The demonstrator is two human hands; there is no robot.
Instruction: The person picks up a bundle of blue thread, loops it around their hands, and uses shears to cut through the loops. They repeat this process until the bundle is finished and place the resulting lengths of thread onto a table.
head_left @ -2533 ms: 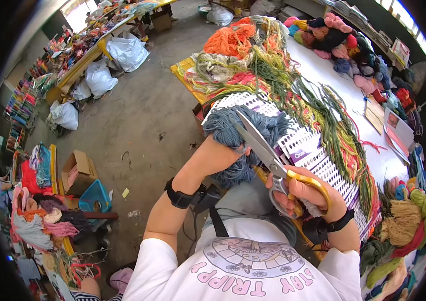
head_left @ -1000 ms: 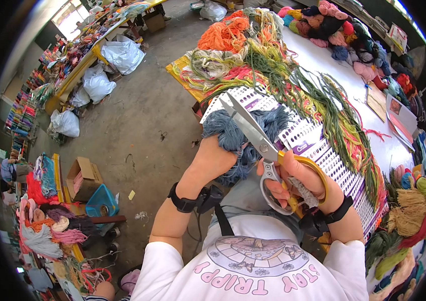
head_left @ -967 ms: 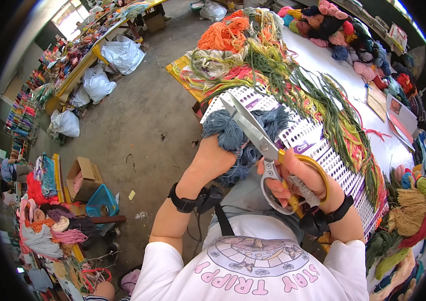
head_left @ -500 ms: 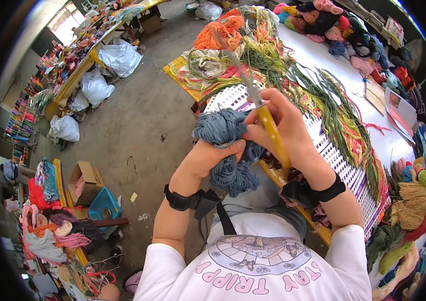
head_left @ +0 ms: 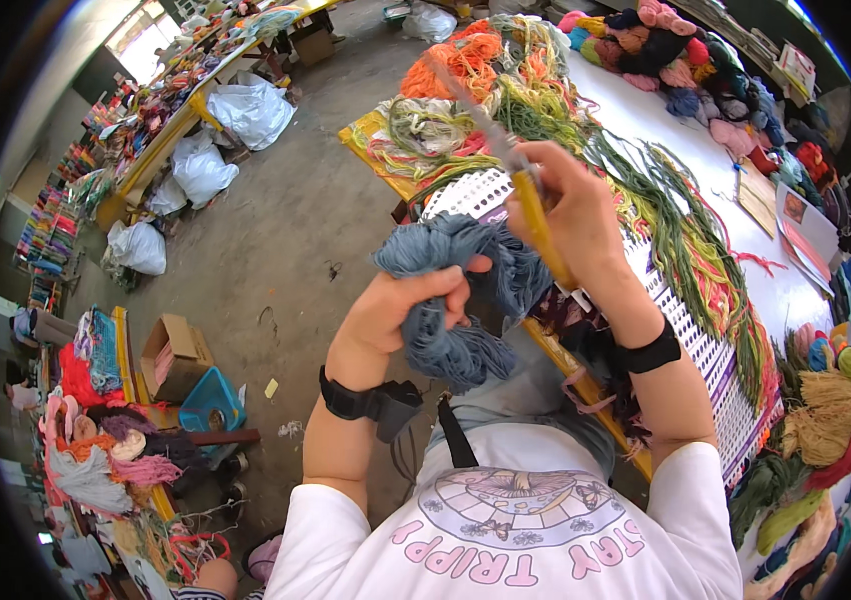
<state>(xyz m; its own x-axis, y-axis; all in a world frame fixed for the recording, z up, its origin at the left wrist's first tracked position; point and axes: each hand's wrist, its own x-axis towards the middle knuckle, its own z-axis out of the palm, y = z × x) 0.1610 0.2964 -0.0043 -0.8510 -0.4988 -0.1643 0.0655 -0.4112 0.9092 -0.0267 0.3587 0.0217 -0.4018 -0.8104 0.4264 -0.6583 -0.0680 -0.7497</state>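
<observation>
My left hand (head_left: 380, 310) is wrapped round a bundle of blue-grey yarn (head_left: 455, 350), its loops bulging above and below the fist. In my right hand (head_left: 585, 220) is a knife with a riveted yellow handle (head_left: 539, 225); its long blade points up and away to the left, blurred toward the tip. The handle's lower end lies by my wrist, and my right fingers sit just above and right of the yarn. Beyond and to the right, green, yellow and red yarn (head_left: 680, 235) lies over a white perforated panel (head_left: 660, 285) on the table.
The table's yellow edge (head_left: 370, 130) runs beside me. Orange yarn (head_left: 455, 65) is heaped at its far end, with mixed skeins (head_left: 665, 45) at the far right and more hanks (head_left: 820, 420) near right. A cardboard box (head_left: 173, 355) and blue bin (head_left: 212, 402) stand at left.
My right hand has drawn away from the yarn, up and to the right, still with the knife. My left hand has shifted slightly left with the yarn, which now spreads wider.
</observation>
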